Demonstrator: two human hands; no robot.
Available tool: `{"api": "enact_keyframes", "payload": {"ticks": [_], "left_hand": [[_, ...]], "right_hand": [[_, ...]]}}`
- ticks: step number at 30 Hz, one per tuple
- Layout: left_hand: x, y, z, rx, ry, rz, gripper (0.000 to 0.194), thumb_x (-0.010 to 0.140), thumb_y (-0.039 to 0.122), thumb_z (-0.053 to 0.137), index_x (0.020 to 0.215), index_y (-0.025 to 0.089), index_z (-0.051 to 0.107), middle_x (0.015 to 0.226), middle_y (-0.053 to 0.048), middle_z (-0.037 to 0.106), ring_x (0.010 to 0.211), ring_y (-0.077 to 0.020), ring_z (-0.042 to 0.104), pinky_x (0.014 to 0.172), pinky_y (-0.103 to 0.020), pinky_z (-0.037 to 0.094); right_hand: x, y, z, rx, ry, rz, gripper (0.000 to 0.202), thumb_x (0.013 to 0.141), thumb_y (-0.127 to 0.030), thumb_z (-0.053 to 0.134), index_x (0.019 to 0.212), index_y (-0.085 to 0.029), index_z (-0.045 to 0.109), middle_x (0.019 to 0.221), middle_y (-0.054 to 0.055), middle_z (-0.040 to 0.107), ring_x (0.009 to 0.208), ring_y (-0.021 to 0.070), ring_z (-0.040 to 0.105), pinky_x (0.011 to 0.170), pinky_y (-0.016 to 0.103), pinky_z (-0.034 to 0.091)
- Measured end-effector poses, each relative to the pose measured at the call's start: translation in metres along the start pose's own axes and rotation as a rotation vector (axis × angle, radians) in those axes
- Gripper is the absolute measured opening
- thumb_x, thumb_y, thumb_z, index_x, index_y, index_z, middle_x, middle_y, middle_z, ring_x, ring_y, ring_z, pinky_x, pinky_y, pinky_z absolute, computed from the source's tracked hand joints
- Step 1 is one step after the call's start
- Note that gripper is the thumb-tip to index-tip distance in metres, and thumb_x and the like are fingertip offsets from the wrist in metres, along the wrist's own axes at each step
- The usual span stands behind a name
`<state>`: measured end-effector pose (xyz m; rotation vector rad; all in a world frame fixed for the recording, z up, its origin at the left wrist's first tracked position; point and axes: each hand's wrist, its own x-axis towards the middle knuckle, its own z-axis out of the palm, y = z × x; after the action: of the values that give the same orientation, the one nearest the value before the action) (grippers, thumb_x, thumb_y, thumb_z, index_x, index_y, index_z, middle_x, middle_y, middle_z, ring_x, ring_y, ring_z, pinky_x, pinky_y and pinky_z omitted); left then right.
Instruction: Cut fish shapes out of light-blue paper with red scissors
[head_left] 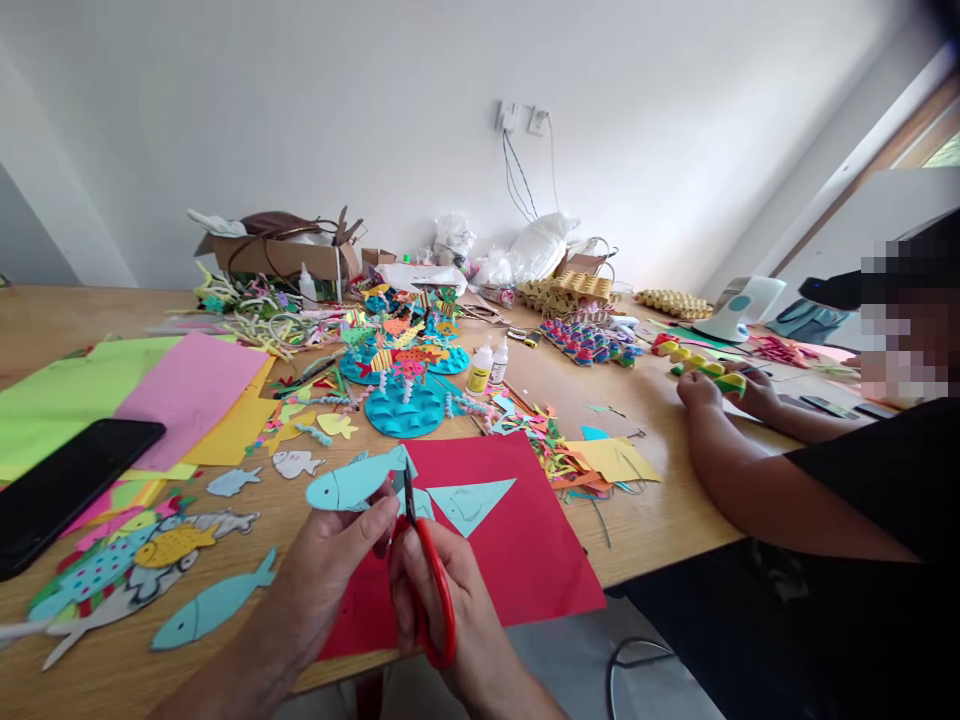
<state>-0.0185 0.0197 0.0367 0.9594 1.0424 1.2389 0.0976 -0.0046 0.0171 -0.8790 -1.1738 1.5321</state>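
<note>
Between the fingers of my left hand (326, 560) is a light blue paper fish (352, 483), its head to the left and its tail to the right. My right hand (457, 610) is closed round the handles of red-handled scissors (442, 590). The dark blades point up and away from me, right at the fish's tail. Beneath both hands lies a red paper sheet (525, 540). A light blue paper offcut (472, 503) with a fish drawn on it rests on that sheet. Another cut blue fish (214, 603) lies on the table at the left.
Several paper fish (176, 545) and a black phone (75, 490) are at the left. Round blue bases (405, 412) with paper fish stand ahead, beside glue bottles (480, 366). Paper scraps (577, 465) lie right of centre. A person (840, 490) at the right handles a painted egg-carton strip (705, 370).
</note>
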Motion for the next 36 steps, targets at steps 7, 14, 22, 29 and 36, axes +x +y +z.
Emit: {"api": "enact_keyframes", "payload": {"ticks": [7,14,22,29,36], "left_hand": [[0.004,-0.008,-0.005,0.010,0.112,0.233,0.031,0.069,0.033,0.070,0.051,0.021,0.048,0.046,0.007,0.040,0.047,-0.0110,0.034,0.047,-0.025,0.032],[0.002,-0.012,-0.006,0.189,0.006,0.129,0.020,0.065,0.038,0.071,0.067,0.019,0.065,0.043,0.007,0.048,0.040,-0.0110,0.039,0.040,-0.023,0.032],[0.000,-0.016,-0.001,-0.015,0.055,0.181,0.030,0.081,0.037,0.062,0.058,0.019,0.052,0.053,0.006,0.048,0.054,-0.0104,0.044,0.053,-0.021,0.039],[0.004,-0.013,0.002,-0.056,0.069,0.191,0.030,0.079,0.029,0.062,0.054,0.020,0.047,0.050,0.007,0.045,0.051,-0.0104,0.041,0.051,-0.022,0.035],[0.001,-0.013,0.003,-0.033,0.123,0.176,0.031,0.076,0.027,0.062,0.051,0.021,0.045,0.049,0.007,0.043,0.050,-0.0111,0.040,0.050,-0.024,0.035]], "right_hand": [[-0.005,0.006,0.004,-0.022,0.007,0.033,0.050,0.084,-0.065,0.048,0.065,-0.018,0.045,0.042,-0.007,0.041,0.034,0.0056,0.036,0.033,0.015,0.028],[-0.004,0.006,0.003,-0.121,0.055,0.007,0.052,0.083,-0.067,0.047,0.063,-0.019,0.043,0.043,-0.006,0.041,0.036,0.0066,0.036,0.035,0.017,0.027],[-0.008,0.001,0.007,-0.100,-0.007,0.086,0.055,0.079,-0.072,0.045,0.064,-0.019,0.042,0.041,-0.007,0.037,0.034,0.0063,0.035,0.032,0.016,0.026],[-0.010,0.012,0.004,-0.085,-0.026,0.089,0.053,0.081,-0.069,0.046,0.066,-0.019,0.044,0.041,-0.007,0.040,0.033,0.0061,0.036,0.033,0.015,0.026],[-0.010,0.004,0.004,-0.156,-0.029,0.084,0.057,0.078,-0.073,0.044,0.065,-0.018,0.046,0.043,-0.006,0.042,0.039,0.0088,0.041,0.038,0.018,0.031]]}}
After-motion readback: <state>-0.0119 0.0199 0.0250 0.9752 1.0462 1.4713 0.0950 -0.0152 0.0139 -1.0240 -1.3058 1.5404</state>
